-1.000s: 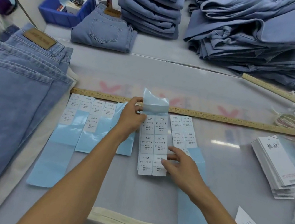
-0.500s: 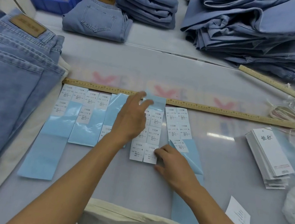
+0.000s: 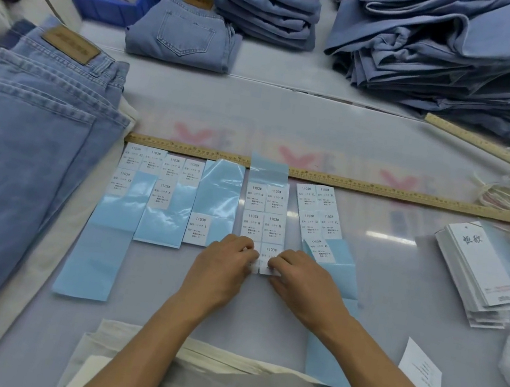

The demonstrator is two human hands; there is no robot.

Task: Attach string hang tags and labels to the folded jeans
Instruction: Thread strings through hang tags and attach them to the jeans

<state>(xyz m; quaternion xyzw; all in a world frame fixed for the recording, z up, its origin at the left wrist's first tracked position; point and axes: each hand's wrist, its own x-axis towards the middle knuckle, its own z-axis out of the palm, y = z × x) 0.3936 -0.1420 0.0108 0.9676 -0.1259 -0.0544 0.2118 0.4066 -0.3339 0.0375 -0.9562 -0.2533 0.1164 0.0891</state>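
While both hands (image 3: 259, 270) pinch it, glossy label sheet (image 3: 264, 218) lies flat.

Grey table (image 3: 292, 125), label sheets (image 3: 265, 215), rulers (image 3: 382, 191), jeans (image 3: 20, 137), hang tags (image 3: 477, 271)

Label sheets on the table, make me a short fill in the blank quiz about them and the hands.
1. Both hands, left hand and right hand, pinch the ____ end of the middle label sheet.
2. The far ends of the sheets lie along a wooden ____.
3. The stack of hang tags lies to the person's ____.
4. The blue bin sits beside a pair of folded ____.

Missing words: near; ruler; right; jeans
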